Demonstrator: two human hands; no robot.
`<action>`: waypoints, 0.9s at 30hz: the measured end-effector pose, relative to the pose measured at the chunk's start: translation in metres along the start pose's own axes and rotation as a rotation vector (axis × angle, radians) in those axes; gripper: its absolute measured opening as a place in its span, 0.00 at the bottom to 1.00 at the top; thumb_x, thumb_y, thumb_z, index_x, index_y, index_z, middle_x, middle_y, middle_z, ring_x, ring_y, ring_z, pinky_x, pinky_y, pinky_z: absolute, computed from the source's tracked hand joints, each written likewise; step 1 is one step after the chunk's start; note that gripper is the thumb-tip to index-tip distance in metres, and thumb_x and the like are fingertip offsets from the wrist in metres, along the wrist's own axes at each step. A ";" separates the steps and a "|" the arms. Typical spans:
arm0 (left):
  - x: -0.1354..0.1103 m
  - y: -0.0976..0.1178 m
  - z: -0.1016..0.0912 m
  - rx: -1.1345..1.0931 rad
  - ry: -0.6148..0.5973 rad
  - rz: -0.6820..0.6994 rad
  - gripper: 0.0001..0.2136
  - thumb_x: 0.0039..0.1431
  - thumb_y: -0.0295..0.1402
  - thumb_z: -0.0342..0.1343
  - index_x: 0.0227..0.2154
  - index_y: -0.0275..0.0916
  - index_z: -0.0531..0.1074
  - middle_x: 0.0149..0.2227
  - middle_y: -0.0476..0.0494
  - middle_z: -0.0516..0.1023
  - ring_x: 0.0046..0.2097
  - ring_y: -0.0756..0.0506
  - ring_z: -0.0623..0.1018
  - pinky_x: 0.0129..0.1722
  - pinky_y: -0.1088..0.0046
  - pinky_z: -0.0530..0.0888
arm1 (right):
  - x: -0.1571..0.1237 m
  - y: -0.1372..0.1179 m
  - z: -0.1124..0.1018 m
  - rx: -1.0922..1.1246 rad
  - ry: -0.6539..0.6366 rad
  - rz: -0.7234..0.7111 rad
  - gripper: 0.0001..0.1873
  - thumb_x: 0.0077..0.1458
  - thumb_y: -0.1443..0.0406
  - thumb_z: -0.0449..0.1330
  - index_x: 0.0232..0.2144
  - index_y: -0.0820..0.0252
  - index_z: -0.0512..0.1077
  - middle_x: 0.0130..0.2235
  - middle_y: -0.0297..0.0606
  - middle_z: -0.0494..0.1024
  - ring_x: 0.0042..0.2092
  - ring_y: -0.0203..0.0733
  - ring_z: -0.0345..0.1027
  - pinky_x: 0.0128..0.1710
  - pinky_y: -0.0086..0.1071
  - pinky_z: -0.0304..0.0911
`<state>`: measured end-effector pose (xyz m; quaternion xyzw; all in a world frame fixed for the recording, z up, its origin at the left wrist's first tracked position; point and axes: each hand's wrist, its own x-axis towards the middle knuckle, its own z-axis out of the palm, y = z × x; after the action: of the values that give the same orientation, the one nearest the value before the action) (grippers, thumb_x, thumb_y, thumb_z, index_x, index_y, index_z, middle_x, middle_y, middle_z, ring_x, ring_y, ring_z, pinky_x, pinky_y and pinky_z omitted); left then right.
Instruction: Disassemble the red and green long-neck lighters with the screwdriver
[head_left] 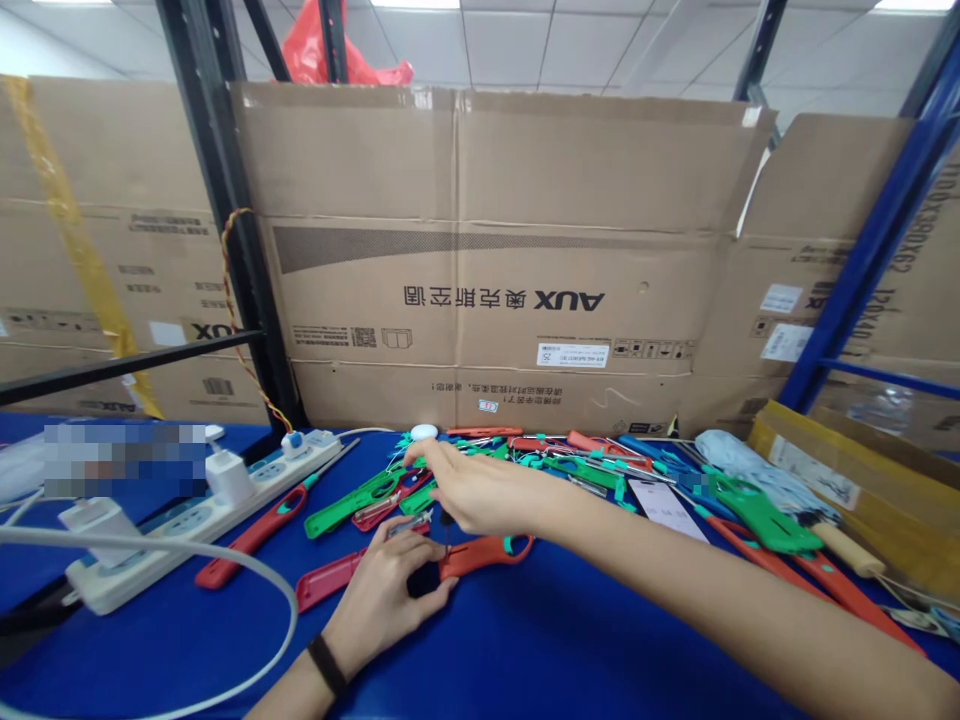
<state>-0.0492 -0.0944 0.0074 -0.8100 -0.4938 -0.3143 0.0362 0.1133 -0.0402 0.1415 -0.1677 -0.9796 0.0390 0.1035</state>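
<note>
My left hand (390, 590) rests on the blue table (540, 650), its fingers closed round one end of an orange plastic handle piece (484, 553). Just above it, my right hand (472, 490) is pinched on a thin dark tool (448, 532) that stands upright on that orange piece. A dark band is on my left wrist. A red handle piece (328, 580) lies just left of my left hand. Green handle pieces (352, 503) lie behind both hands.
Several red, green and blue handle pieces (600, 465) are heaped along the back of the table. A white power strip (217, 505) with plugs and a white cable (225, 560) lies at left. Cardboard boxes (495, 260) wall the back; a long box (855, 480) sits at right.
</note>
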 end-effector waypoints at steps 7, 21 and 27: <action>0.003 -0.001 -0.002 -0.017 -0.016 -0.023 0.03 0.51 0.33 0.58 0.29 0.42 0.74 0.33 0.49 0.81 0.37 0.43 0.79 0.51 0.57 0.66 | 0.004 -0.005 0.017 -0.249 0.125 0.091 0.16 0.60 0.54 0.51 0.41 0.60 0.66 0.29 0.40 0.76 0.28 0.41 0.68 0.24 0.29 0.49; 0.010 -0.008 -0.032 0.060 -0.222 -0.137 0.11 0.45 0.41 0.63 0.32 0.43 0.75 0.32 0.47 0.80 0.35 0.42 0.78 0.36 0.69 0.71 | -0.081 0.028 -0.026 0.399 0.945 0.556 0.19 0.47 0.50 0.62 0.28 0.58 0.65 0.22 0.31 0.72 0.23 0.36 0.68 0.22 0.28 0.59; 0.034 0.020 -0.014 0.058 -0.314 -0.015 0.23 0.43 0.54 0.61 0.37 0.42 0.71 0.37 0.45 0.75 0.41 0.39 0.75 0.46 0.62 0.66 | -0.110 0.072 0.009 0.638 1.732 0.670 0.22 0.49 0.50 0.60 0.36 0.54 0.55 0.15 0.21 0.66 0.14 0.35 0.60 0.13 0.27 0.55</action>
<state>-0.0289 -0.0837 0.0423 -0.8440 -0.5085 -0.1695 -0.0205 0.2363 -0.0101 0.1040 -0.3718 -0.4103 0.1927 0.8101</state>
